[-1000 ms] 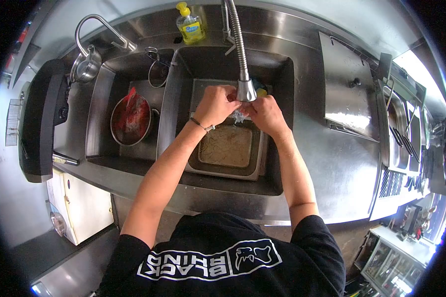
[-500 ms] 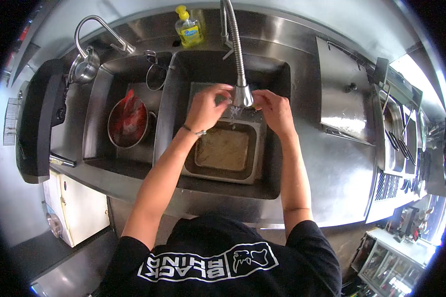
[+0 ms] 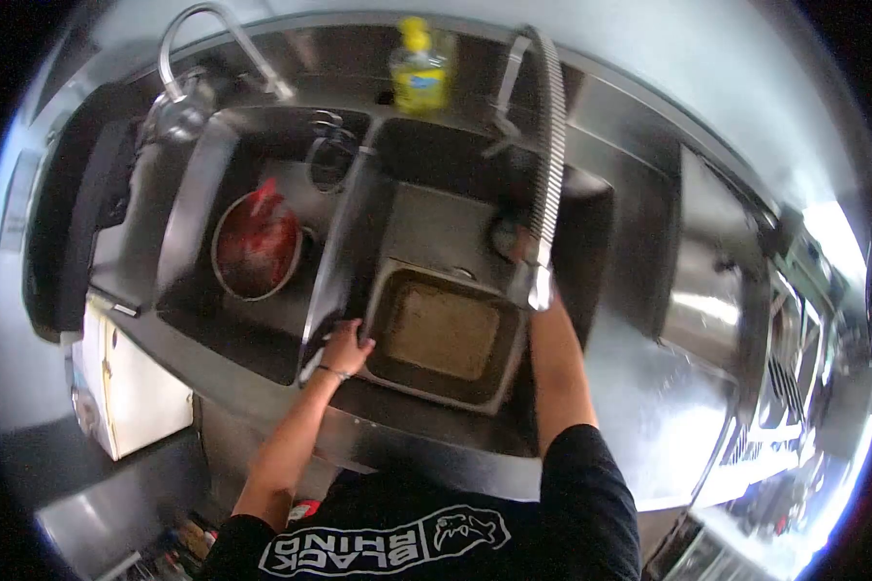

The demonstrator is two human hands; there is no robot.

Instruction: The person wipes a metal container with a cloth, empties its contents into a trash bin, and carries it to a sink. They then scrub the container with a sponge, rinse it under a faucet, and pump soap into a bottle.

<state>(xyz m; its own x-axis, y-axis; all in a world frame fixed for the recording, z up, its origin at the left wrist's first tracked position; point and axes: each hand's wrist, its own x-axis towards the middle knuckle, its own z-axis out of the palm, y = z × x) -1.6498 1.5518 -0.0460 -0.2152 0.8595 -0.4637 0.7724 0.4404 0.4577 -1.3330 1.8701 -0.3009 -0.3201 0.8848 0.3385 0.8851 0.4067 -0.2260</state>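
My left hand (image 3: pixel 347 347) is at the left edge of a metal pan (image 3: pixel 436 389), near the sink divider; blur hides whether its fingers grip anything. Brownish, cloudy liquid (image 3: pixel 441 331) covers the pan's bottom. My right hand (image 3: pixel 527 248) reaches into the right basin, mostly hidden behind the faucet hose (image 3: pixel 552 155) and spray head (image 3: pixel 539 289). Beside its fingertips is a dark round shape at the basin's far right, too blurred to name.
The left basin holds a round bowl (image 3: pixel 225 276) with something red (image 3: pixel 269 237) in it and a strainer-like item (image 3: pixel 331 160). Behind the basins stand a yellow soap bottle (image 3: pixel 420 79) and a curved faucet (image 3: pixel 262 70). A metal lid (image 3: pixel 702 261) lies at the right.
My left hand has moved down and left from the spray head to the pan's left side. My right hand has gone lower, behind the hose. The whole view has shifted and tilted.
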